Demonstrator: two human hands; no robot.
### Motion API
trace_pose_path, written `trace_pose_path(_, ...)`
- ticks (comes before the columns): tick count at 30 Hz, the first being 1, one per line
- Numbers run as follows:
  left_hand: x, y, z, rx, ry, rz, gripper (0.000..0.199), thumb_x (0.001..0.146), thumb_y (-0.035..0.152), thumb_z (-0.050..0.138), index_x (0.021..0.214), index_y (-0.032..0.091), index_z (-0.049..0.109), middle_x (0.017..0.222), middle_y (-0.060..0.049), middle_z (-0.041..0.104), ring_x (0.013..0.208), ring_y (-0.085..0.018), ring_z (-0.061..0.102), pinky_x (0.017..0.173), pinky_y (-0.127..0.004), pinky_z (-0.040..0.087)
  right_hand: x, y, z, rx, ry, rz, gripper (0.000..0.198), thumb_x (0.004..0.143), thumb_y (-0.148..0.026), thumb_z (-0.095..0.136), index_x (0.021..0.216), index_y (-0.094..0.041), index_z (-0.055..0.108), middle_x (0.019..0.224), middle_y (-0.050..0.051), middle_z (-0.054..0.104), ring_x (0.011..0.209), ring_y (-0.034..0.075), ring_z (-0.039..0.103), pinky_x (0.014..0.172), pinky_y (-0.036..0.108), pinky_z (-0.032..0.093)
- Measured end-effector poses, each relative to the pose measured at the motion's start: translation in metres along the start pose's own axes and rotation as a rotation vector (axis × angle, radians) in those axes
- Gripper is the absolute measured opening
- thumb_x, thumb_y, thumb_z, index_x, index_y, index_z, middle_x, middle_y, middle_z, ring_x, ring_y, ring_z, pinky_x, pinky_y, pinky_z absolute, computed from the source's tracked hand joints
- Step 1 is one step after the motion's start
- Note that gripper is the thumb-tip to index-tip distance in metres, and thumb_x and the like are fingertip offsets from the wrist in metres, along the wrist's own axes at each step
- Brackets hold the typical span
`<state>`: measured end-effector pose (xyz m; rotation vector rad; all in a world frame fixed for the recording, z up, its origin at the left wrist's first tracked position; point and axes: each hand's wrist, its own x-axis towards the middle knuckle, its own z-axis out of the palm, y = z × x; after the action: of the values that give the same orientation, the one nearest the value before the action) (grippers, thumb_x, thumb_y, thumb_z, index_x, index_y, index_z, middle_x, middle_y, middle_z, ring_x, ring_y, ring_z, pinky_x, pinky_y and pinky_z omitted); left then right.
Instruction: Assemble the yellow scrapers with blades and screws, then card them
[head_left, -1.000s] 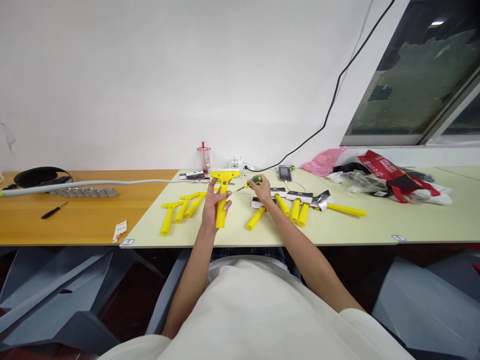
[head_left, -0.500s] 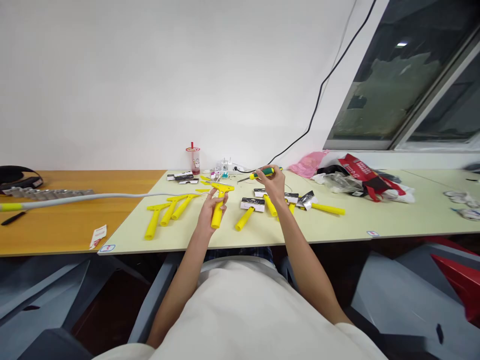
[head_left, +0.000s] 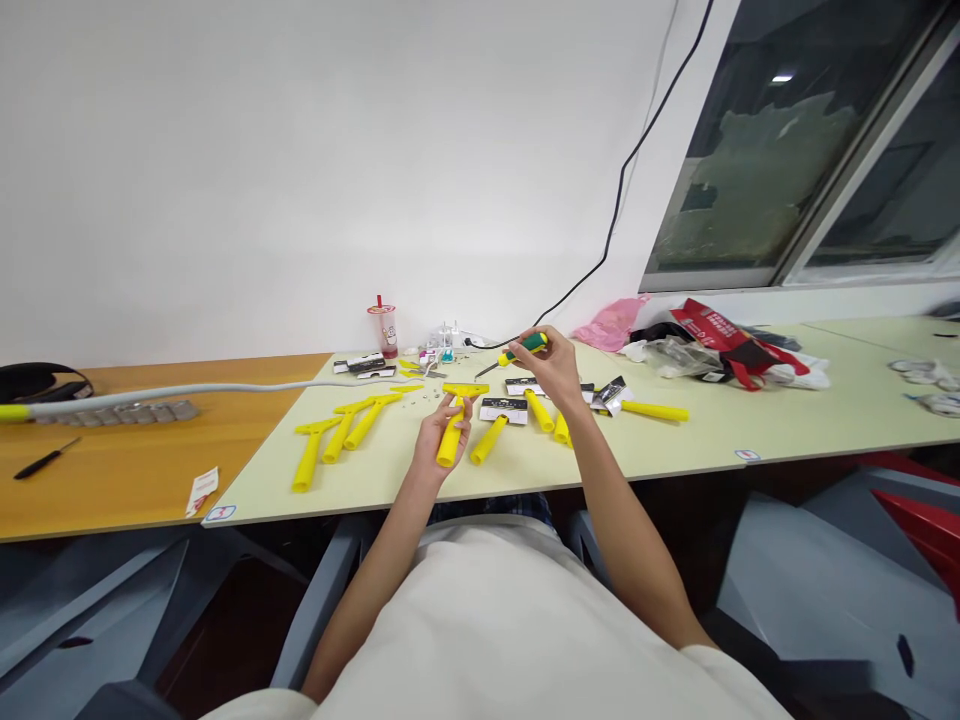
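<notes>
Leaning over the pale bench [head_left: 660, 450] near its front edge, a yellow scraper [head_left: 451, 440] sits in the left hand [head_left: 431, 440], fingers and thumb closed around its handle. The right hand [head_left: 558, 366] pinches a green-and-yellow screwdriver [head_left: 526, 346] by the handle, its tip close to the scraper's head; whether they touch cannot be told. Toward the bench's left edge lie bare yellow scrapers [head_left: 339, 437]; carded scrapers [head_left: 490, 440] spread rightward. Along the back edge stand a lidded cup [head_left: 386, 330] and, farther right, a pink bag [head_left: 611, 326].
</notes>
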<state>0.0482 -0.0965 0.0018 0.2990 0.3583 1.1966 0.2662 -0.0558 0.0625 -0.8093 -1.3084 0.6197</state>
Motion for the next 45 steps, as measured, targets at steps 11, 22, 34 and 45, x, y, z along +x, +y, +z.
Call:
trace_pose_path(11,0.0006,0.0022,0.0003,-0.017,-0.003,0.012,0.062,0.084,-0.009,0.058,0.133,0.026,0.048,0.155,-0.019,0.062,0.089,-0.009,0.080,0.053,-0.009,0.048,-0.0024,0.0025,0.0037,-0.040,-0.036,-0.004,0.063,0.071,-0.075,0.095,0.100,-0.026,0.068,0.097,0.003,0.079,0.088,0.025,0.084,0.083,0.043,0.075)
trace_pose_path(22,-0.0008,0.0032,0.0012,-0.032,-0.007,0.023,0.060,0.083,-0.009,0.058,0.131,0.025,0.049,0.155,-0.020,0.062,0.089,-0.009,0.079,0.053,-0.010,0.047,-0.0029,0.0059,0.0042,-0.053,-0.045,-0.033,0.060,0.073,-0.072,0.095,0.102,-0.026,0.069,0.099,0.004,0.079,0.089,0.026,0.084,0.083,0.043,0.075)
trace_pose_path(34,0.0026,0.0032,-0.0040,-0.041,-0.025,0.014,0.063,0.084,-0.010,0.058,0.135,0.025,0.048,0.156,-0.021,0.061,0.089,-0.009,0.079,0.054,-0.010,0.048,-0.0023,0.0095,0.0060,-0.031,-0.046,-0.041,0.056,0.074,-0.069,0.096,0.101,-0.026,0.071,0.099,0.004,0.079,0.088,0.026,0.084,0.082,0.043,0.075)
trace_pose_path(45,-0.0001,0.0051,-0.0021,-0.003,-0.020,0.029,0.073,0.083,-0.009,0.061,0.146,0.028,0.050,0.158,-0.019,0.061,0.088,-0.009,0.078,0.055,-0.011,0.047,-0.0020,0.0070,0.0005,-0.068,-0.035,-0.038,0.060,0.072,-0.071,0.096,0.102,-0.025,0.071,0.100,0.004,0.078,0.088,0.025,0.083,0.084,0.043,0.075)
